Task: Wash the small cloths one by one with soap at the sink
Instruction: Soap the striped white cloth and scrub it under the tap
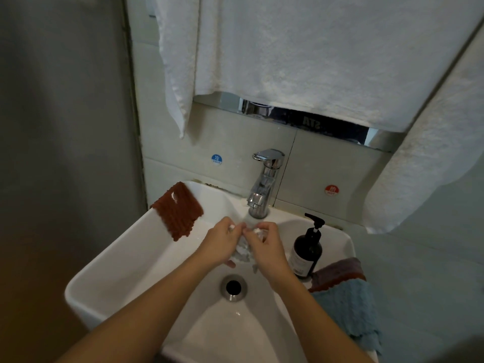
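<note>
Over the white sink (125, 260), just below the chrome tap (263, 184), both my hands bunch up a small white cloth (242, 251). My left hand (222, 242) grips its left side and my right hand (264, 244) grips its right side. Most of the cloth is hidden between the fingers. A rust-red cloth (178, 209) hangs over the sink's back left rim. On the right rim lies a pile of cloths, with a blue cloth (348, 307) on top of a red and purple one (337, 272). A dark soap pump bottle (307, 248) stands beside the pile.
The drain (233, 287) lies just in front of my hands. A large white towel (288, 53) hangs above the tap and another drapes at the right (429, 163). A grey wall closes in the left side.
</note>
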Tool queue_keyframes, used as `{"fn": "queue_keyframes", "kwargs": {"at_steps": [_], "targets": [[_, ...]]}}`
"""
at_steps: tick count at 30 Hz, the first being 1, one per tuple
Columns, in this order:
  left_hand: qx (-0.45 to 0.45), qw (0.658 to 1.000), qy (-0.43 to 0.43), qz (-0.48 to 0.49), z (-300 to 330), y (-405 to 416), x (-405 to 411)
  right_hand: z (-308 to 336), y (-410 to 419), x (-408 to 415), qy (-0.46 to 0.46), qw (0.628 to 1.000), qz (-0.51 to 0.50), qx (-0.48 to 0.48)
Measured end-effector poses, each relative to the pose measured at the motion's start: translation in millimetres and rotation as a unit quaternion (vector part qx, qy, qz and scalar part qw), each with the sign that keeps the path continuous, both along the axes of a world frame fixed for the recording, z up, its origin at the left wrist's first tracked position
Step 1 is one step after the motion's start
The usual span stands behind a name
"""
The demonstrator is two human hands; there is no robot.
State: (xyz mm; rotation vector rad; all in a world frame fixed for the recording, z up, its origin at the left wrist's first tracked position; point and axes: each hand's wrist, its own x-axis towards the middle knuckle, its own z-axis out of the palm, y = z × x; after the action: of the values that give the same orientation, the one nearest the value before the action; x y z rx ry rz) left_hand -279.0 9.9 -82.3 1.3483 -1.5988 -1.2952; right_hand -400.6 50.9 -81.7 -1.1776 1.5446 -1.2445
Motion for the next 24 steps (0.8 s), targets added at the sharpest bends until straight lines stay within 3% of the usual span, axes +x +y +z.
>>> {"fn": "queue_keyframes", "kwargs": {"at_steps": [10,13,16,18,24], "targets": [[-0.024,0.997,0.069,0.026,6,-13,34,-8,-7,-14,0.145,0.988,-0.044,-0.041],[-0.063,0.992,0.101,0.050,12,-6,30,-6,-5,-7,0.120,0.990,-0.050,-0.044],[-0.093,0.990,0.105,0.027,19,-2,26,-5,-5,-3,0.028,0.999,-0.025,-0.020],[-0.069,0.991,0.114,-0.010,25,1,25,-3,-4,-1,-0.023,0.999,0.023,0.012],[0.034,0.979,0.170,-0.110,43,2,29,-9,-7,-5,0.095,0.990,0.102,0.001]]}}
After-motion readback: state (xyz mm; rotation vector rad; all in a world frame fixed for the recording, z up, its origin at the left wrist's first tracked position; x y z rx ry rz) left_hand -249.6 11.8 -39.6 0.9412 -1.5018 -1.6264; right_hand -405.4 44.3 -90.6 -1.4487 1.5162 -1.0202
